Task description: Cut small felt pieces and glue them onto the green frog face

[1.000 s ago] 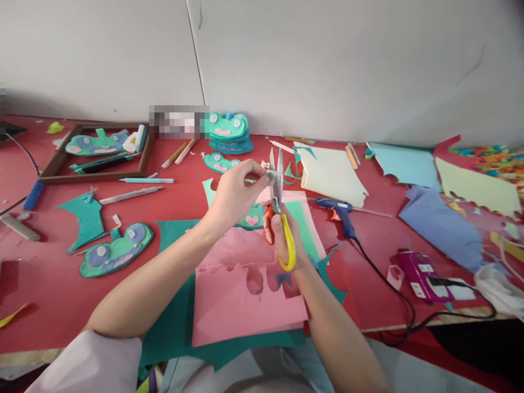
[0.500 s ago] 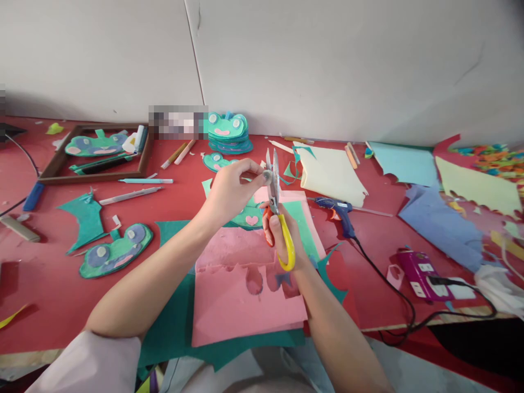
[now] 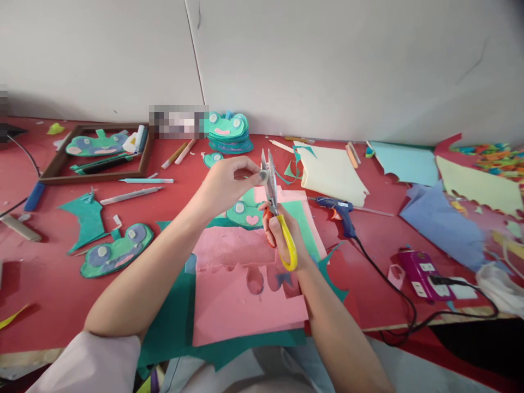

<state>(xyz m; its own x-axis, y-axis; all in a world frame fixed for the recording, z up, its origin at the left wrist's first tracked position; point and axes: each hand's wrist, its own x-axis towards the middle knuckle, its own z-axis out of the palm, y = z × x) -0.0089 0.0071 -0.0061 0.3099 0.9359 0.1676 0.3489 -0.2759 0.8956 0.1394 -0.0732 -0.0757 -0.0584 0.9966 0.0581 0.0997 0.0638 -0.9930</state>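
My right hand (image 3: 282,232) grips scissors (image 3: 289,245) with yellow and red handles, their blades pointing up and slightly apart. Beside the blades, my left hand (image 3: 235,183) pinches a small pale piece (image 3: 264,176) between thumb and finger. Below my hands lies a green frog-face cutout (image 3: 241,212) with a pink heart. Pink felt sheets (image 3: 249,316) with cut-out holes lie nearer to me, on top of dark green felt (image 3: 172,322).
A wooden frame (image 3: 94,179) with pens and a stack of frog faces (image 3: 227,131) stand at the back. To the right are a blue glue gun (image 3: 344,215), its cable, a purple power strip (image 3: 426,275) and felt sheets (image 3: 442,218). Another frog face (image 3: 118,251) lies left.
My left hand and the scissor blades have shifted slightly left, with the small piece still pinched. More of the frog-face cutout beneath shows.
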